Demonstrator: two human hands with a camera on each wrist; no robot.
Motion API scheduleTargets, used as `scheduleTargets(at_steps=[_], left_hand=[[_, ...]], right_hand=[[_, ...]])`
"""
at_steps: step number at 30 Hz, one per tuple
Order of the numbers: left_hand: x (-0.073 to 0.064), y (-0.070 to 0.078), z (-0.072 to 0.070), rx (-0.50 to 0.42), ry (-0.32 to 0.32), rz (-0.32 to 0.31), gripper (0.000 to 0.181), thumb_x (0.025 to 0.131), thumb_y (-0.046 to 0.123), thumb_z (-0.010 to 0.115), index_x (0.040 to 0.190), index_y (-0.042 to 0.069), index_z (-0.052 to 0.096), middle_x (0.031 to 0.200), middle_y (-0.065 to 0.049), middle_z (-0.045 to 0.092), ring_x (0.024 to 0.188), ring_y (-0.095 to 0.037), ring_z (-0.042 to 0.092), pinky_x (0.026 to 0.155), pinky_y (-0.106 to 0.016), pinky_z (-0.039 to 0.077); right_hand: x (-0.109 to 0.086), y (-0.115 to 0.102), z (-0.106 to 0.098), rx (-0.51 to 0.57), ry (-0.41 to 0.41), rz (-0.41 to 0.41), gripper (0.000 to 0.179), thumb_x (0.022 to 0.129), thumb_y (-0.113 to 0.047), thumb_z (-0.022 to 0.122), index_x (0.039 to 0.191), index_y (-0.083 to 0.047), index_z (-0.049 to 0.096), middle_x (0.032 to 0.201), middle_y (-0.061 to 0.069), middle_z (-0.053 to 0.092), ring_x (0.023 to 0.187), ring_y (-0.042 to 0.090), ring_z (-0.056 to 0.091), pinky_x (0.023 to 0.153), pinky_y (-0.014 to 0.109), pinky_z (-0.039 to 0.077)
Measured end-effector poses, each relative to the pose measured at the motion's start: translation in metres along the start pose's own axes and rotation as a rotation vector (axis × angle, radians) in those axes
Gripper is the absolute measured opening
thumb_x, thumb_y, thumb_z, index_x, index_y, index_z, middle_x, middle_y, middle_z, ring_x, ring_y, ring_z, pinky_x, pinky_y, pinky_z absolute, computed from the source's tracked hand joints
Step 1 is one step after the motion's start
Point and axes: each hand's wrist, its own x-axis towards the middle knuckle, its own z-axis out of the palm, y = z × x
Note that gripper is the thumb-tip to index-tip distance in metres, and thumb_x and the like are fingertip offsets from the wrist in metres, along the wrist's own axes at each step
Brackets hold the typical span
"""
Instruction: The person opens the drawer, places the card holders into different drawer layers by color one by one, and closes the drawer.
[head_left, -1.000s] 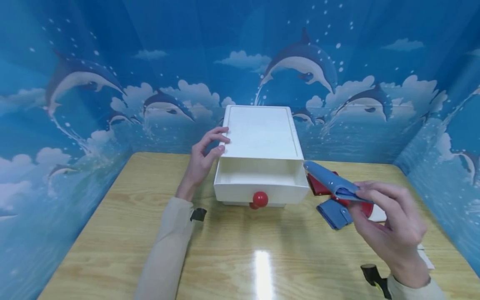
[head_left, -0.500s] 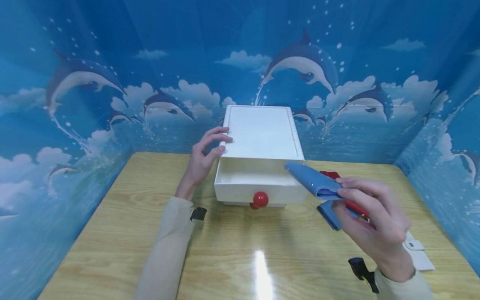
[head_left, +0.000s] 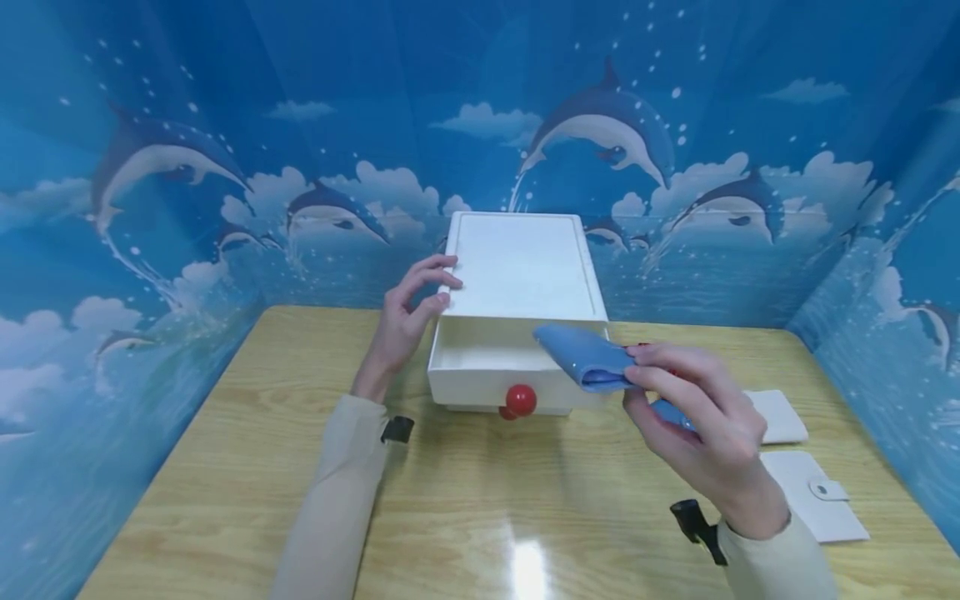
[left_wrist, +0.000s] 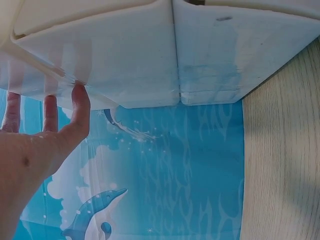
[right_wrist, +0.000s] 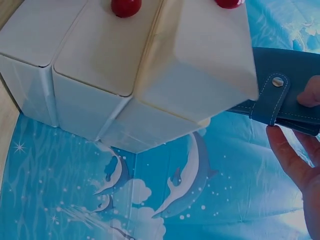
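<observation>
A white drawer cabinet (head_left: 517, 262) stands with its top drawer (head_left: 465, 387) pulled out, a red knob (head_left: 521, 400) on the front. My left hand (head_left: 402, 321) rests its fingertips on the cabinet's upper left edge; the left wrist view shows the fingers (left_wrist: 80, 102) extended against the side. Between thumb and fingers, my right hand (head_left: 701, 421) pinches a folded blue wallet (head_left: 581, 354) by its right end. The wallet's far end overlaps the open drawer's right part in the head view. A snap strap (right_wrist: 272, 100) closes the wallet, seen in the right wrist view.
Two white wallets, one with a snap strap (head_left: 813, 496) and one behind it (head_left: 782, 415), lie on the wooden table (head_left: 225, 467) at the right. Another blue wallet (head_left: 670, 412) and something red (head_left: 637, 344) are mostly hidden behind my right hand. A dolphin-print curtain (head_left: 360, 100) surrounds the table.
My right hand has carried the blue wallet leftward from above the other wallets to over the open drawer's right side. The white wallets are now more exposed. My left hand stays in place.
</observation>
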Motion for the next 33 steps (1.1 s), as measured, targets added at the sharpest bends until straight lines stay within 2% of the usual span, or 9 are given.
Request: scheduleTargets(at_steps=[9,15,22,27,29,31,33], left_hand=[[-0.001,0.000,0.001,-0.002,0.001,-0.001,0.027,0.099,0.023,0.056,0.114,0.006,0.070,0.150,-0.001,0.055,0.148,-0.015,0.040,0.124,-0.058,0.025],[-0.001,-0.001,0.001,0.000,0.001,0.004,0.026,0.099,0.022,0.056,0.114,0.006,0.070,0.150,-0.001,0.055,0.148,-0.015,0.040,0.124,-0.058,0.025],[-0.001,-0.001,0.001,-0.007,0.004,0.010,0.026,0.099,0.022,0.056,0.115,0.006,0.070,0.150,-0.003,0.055,0.149,-0.015,0.039,0.125,-0.058,0.023],[-0.001,0.000,0.001,-0.008,0.003,0.008,0.027,0.099,0.022,0.056,0.115,0.006,0.069,0.150,-0.002,0.055,0.149,-0.015,0.038,0.125,-0.058,0.024],[-0.001,0.000,0.001,-0.006,0.005,0.005,0.027,0.099,0.023,0.056,0.116,0.006,0.069,0.150,-0.002,0.055,0.149,-0.015,0.038,0.125,-0.058,0.024],[-0.001,0.000,0.002,-0.004,0.006,0.003,0.027,0.099,0.023,0.056,0.116,0.007,0.069,0.150,-0.001,0.055,0.149,-0.015,0.038,0.125,-0.059,0.023],[-0.001,0.000,0.002,-0.001,0.007,0.002,0.027,0.099,0.023,0.056,0.116,0.007,0.069,0.150,-0.001,0.055,0.149,-0.015,0.038,0.125,-0.059,0.023]], right_hand=[[-0.004,0.014,0.000,-0.024,-0.242,0.035,0.034,0.104,-0.024,0.059,0.096,0.004,0.076,0.100,0.023,0.071,0.090,0.031,0.067,0.103,0.010,0.045],[0.000,0.020,0.002,-0.052,-0.318,0.025,0.034,0.104,-0.025,0.058,0.102,0.003,0.076,0.102,0.020,0.072,0.092,0.029,0.068,0.104,0.008,0.044],[0.007,0.021,0.006,-0.095,-0.390,0.029,0.032,0.106,-0.024,0.054,0.106,-0.001,0.077,0.102,0.014,0.072,0.092,0.024,0.068,0.088,0.016,0.054],[0.012,0.022,0.007,-0.129,-0.451,0.055,0.038,0.107,-0.030,0.049,0.110,-0.004,0.076,0.104,0.011,0.073,0.096,0.024,0.067,0.093,0.016,0.053],[0.014,0.022,0.007,-0.132,-0.491,0.086,0.030,0.105,-0.026,0.056,0.113,-0.005,0.076,0.106,0.011,0.073,0.100,0.025,0.067,0.096,0.016,0.052],[0.016,0.022,0.007,-0.130,-0.525,0.115,0.021,0.097,-0.013,0.068,0.115,-0.005,0.075,0.108,0.011,0.073,0.102,0.026,0.066,0.095,0.023,0.055],[0.017,0.022,0.007,-0.127,-0.554,0.143,0.032,0.086,-0.001,0.078,0.117,-0.006,0.075,0.110,0.012,0.073,0.103,0.027,0.066,0.092,0.031,0.059]])
